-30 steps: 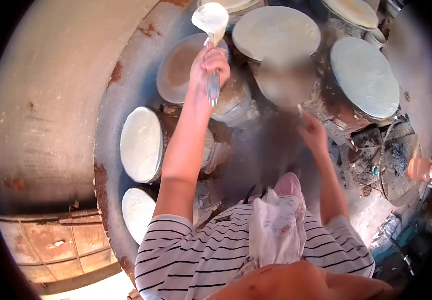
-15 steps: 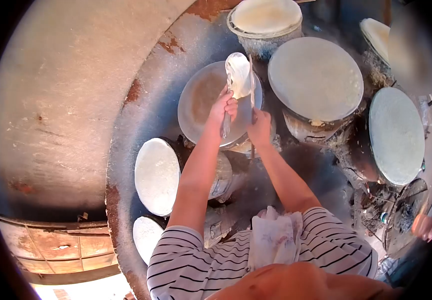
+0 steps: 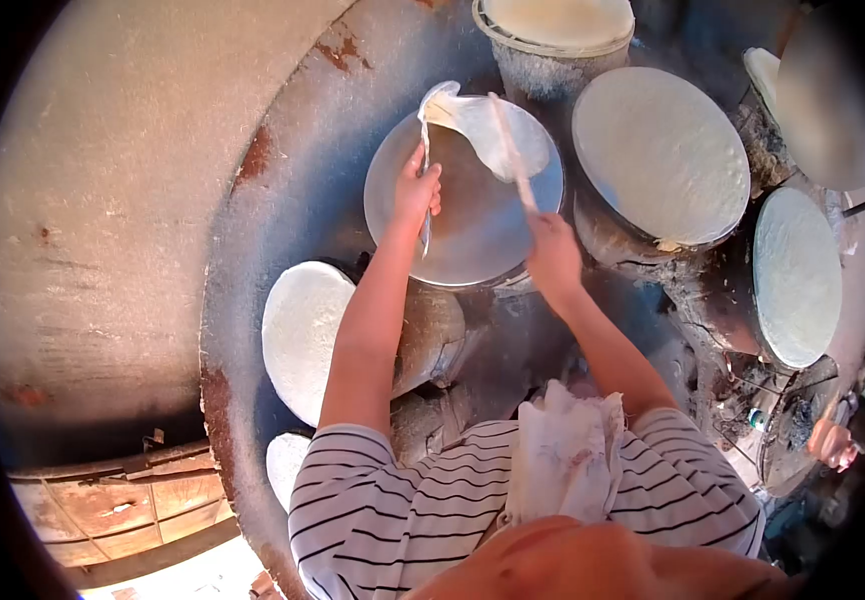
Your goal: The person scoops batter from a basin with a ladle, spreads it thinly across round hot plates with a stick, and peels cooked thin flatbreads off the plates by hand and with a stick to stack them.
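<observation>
My left hand (image 3: pixel 416 190) is wrapped round the handle of a ladle (image 3: pixel 426 140), its tilted head coated in pale batter. From there a pale sheet of batter (image 3: pixel 478 120) stretches rightward onto a round flat griddle (image 3: pixel 388 170). My right hand (image 3: pixel 555 252) grips a thin flat wooden stick (image 3: pixel 513 160), which lies across the batter on the griddle's right side. The middle of the griddle's surface looks brownish.
Several round griddles on drum-like stoves surround me: one large to the right (image 3: pixel 663 155), one far right (image 3: pixel 799 278), one behind (image 3: pixel 558 18), one near left (image 3: pixel 305 340). A curved, rusty-edged metal surface (image 3: pixel 243 240) borders the left.
My hands have moved apart. The ladle has shifted left and the stick right, and the batter, bunched at the ladle before, now spreads across the upper right of the griddle.
</observation>
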`<action>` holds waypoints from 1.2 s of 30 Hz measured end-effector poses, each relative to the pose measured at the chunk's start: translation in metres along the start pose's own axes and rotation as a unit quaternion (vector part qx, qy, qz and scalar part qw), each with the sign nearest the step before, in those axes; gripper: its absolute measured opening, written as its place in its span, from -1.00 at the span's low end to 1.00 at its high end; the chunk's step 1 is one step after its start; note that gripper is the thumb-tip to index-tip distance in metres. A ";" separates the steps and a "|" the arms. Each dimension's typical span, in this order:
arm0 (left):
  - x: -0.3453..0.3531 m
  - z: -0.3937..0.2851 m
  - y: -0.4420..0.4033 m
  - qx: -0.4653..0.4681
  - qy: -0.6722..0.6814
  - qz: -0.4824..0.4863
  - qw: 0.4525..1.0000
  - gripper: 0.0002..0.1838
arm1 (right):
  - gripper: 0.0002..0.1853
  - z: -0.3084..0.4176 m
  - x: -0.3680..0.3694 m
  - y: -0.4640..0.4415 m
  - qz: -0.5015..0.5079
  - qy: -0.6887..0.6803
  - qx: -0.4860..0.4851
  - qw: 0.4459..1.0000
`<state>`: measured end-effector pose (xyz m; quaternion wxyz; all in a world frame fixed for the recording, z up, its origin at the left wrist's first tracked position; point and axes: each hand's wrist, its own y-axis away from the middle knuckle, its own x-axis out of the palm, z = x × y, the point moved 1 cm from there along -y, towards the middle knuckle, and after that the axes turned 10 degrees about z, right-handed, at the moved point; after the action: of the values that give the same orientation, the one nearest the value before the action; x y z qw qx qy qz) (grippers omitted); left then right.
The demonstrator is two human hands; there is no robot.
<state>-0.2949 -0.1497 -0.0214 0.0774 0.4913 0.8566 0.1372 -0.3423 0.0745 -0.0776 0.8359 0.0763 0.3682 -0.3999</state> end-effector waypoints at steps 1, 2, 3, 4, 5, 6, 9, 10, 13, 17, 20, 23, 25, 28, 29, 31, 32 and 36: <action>-0.003 0.003 0.002 0.000 -0.022 -0.013 1.000 -0.36 | -0.68 0.002 0.009 -0.007 -0.008 -0.011 -0.009 1.000; -0.007 0.008 0.002 0.008 -0.042 -0.028 0.999 -0.37 | -0.68 0.014 0.010 -0.023 -0.020 0.006 -0.036 0.999; -0.009 0.012 0.006 0.017 -0.061 -0.047 0.997 -0.37 | -0.67 0.010 0.003 -0.032 -0.028 0.031 -0.053 0.998; -0.013 0.014 0.009 0.024 -0.114 -0.075 0.990 -0.39 | -0.67 0.003 -0.007 -0.040 -0.038 0.049 -0.069 0.996; -0.018 0.011 0.012 0.029 -0.175 -0.101 0.979 -0.40 | -0.67 -0.001 -0.015 -0.049 -0.051 0.061 -0.080 0.994; -0.026 0.013 0.017 0.019 -0.233 -0.126 0.964 -0.41 | -0.64 -0.013 -0.025 -0.045 -0.046 0.097 -0.057 0.993; -0.058 0.041 0.018 0.237 -0.370 -0.201 0.876 -0.45 | -0.64 -0.014 0.006 -0.025 -0.011 -0.009 -0.040 0.999; -0.056 0.045 0.030 0.231 -0.342 -0.204 0.888 -0.47 | -0.66 0.003 0.013 -0.032 0.003 -0.027 -0.028 0.999; -0.036 0.029 0.070 0.051 -0.027 -0.154 0.986 -0.54 | -0.68 0.007 0.021 -0.064 0.007 0.029 -0.130 0.991; -0.040 0.026 0.092 0.072 0.431 -0.016 0.899 -0.75 | -0.69 -0.040 -0.035 -0.070 0.001 0.132 -0.099 0.986; -0.045 0.021 0.089 0.048 0.679 0.120 0.723 -0.88 | -0.68 -0.033 -0.016 -0.084 0.058 0.100 -0.140 0.983; -0.021 0.014 0.095 0.080 0.755 0.144 0.635 -0.75 | -0.67 -0.010 0.005 -0.112 0.106 0.046 -0.207 0.972; 0.002 -0.006 0.102 0.098 0.776 0.182 0.596 -0.59 | -0.66 -0.005 0.006 -0.127 0.168 0.038 -0.240 0.955; 0.044 -0.022 0.116 0.176 0.792 0.144 0.567 -0.62 | -0.66 -0.012 0.001 -0.135 0.243 0.002 -0.301 0.922; 0.058 -0.029 0.120 0.213 0.790 0.121 0.561 -0.63 | -0.66 -0.012 -0.007 -0.136 0.264 -0.011 -0.332 0.906; 0.068 -0.008 0.124 0.214 0.746 0.066 0.628 -0.65 | -0.65 -0.020 -0.034 -0.154 0.282 -0.037 -0.371 0.884; 0.069 0.009 0.125 0.201 0.743 0.036 0.638 -0.66 | -0.64 -0.028 -0.043 -0.174 0.283 -0.017 -0.371 0.884; 0.093 0.043 0.112 0.183 0.776 -0.022 0.604 -0.68 | -0.72 -0.062 -0.033 -0.235 0.224 0.039 -0.328 0.917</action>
<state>-0.2386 -0.0095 -0.0276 -0.7043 0.1852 0.6133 0.3057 -0.5602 -0.0362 -0.0612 0.8668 -0.1063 0.4840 -0.0552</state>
